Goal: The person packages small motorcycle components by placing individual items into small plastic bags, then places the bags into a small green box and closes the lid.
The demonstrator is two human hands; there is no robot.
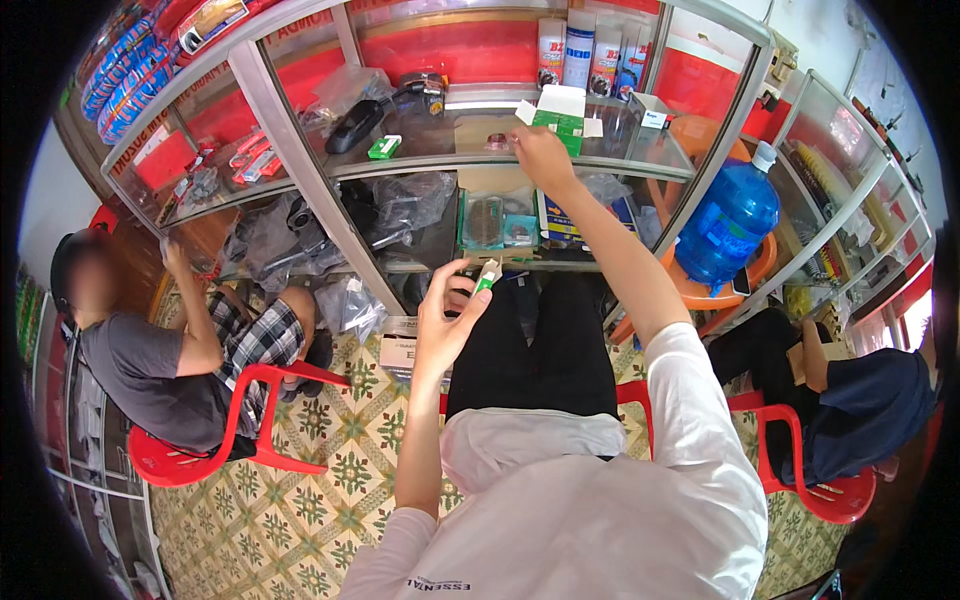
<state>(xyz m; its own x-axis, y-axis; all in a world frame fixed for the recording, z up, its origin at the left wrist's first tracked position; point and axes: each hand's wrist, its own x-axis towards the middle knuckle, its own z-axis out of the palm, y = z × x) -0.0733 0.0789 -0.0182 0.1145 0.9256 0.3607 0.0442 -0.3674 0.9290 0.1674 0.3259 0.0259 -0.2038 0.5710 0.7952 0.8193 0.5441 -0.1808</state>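
Observation:
My left hand (446,319) holds a small green-and-white cardboard box (486,283) between thumb and fingers, its top flaps raised. My right hand (545,157) is stretched out over the upper glass shelf of the display case. Its fingertips are right beside a small reddish piece (496,141) that seems to be in clear plastic; whether they grip it is unclear. Just beyond that hand stands an opened white carton (564,97) with small green boxes (559,124) inside. Another green box (385,147) lies farther left on the same shelf.
On the lower shelf is an open box of packaged parts (484,223). Spray cans (551,56) stand at the back. A blue water jug (727,217) rests on an orange chair (701,289). People sit on red plastic chairs at left (255,382) and right (806,480). The case's metal frame (315,180) slants nearby.

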